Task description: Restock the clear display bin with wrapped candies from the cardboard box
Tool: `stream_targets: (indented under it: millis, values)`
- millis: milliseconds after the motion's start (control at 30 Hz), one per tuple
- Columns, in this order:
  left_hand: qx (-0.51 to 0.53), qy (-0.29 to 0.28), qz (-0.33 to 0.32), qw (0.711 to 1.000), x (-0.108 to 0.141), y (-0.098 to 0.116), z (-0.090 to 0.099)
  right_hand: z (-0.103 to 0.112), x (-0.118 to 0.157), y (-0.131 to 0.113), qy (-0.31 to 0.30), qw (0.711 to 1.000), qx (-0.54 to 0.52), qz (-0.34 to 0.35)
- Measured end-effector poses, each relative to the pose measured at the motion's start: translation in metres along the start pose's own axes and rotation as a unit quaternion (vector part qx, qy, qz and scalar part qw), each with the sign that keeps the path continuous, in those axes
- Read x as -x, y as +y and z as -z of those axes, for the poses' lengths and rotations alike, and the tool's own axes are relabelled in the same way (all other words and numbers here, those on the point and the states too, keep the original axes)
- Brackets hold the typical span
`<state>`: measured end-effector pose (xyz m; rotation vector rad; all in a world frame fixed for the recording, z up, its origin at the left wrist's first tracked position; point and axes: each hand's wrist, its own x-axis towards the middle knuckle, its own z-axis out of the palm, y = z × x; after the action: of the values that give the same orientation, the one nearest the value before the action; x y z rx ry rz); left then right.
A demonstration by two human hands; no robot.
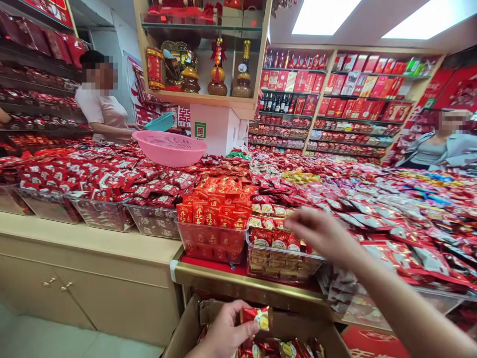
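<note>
My left hand [228,332] pinches a small red and gold candy packet [264,318] with a yellow picture on it. It is held above an open cardboard box [184,330], where several similar packets lie. Over the right side of a clear plastic bin [285,266] hangs my right hand [320,232], its fingers pointing left and smeared by motion. That bin is heaped with durian candy packets [278,239]. Whether the right fingers touch a packet or hold one cannot be made out.
Left of the durian bin stands a clear bin of red packets [214,219]. More heaped bins line the counter [85,238] on both sides. A pink basket [169,149] rests on the packets. One person [106,109] stands behind at left, another [428,146] at right.
</note>
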<state>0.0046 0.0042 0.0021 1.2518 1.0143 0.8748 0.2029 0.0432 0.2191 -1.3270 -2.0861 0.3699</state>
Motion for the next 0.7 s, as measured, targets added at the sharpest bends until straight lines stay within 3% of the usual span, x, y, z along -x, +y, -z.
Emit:
stream_targets:
  millis: [67,167,233,367,433,700]
  values:
    - [0.069,-0.013,-0.019,0.997,0.003,0.024,-0.007,-0.032,0.047,-0.007,-0.062,0.996,-0.057,-0.02]
    - [0.096,-0.051,-0.071,0.992,0.008,0.059,-0.018,-0.081,0.093,0.002,-0.016,0.978,-0.185,-0.1]
    - [0.102,-0.051,-0.077,0.99,0.009,0.075,-0.026,-0.102,0.103,0.01,0.009,0.942,-0.309,-0.132]
    - [0.136,-0.067,-0.016,0.988,0.005,0.083,-0.035,-0.112,0.1,0.017,0.031,0.857,-0.478,-0.191]
    - [0.148,-0.074,-0.017,0.986,0.004,0.081,-0.037,-0.111,0.099,0.018,0.028,0.826,-0.52,-0.217]
    - [0.079,-0.023,-0.032,0.996,0.007,0.075,-0.039,-0.122,0.102,0.023,0.103,0.808,-0.532,-0.232]
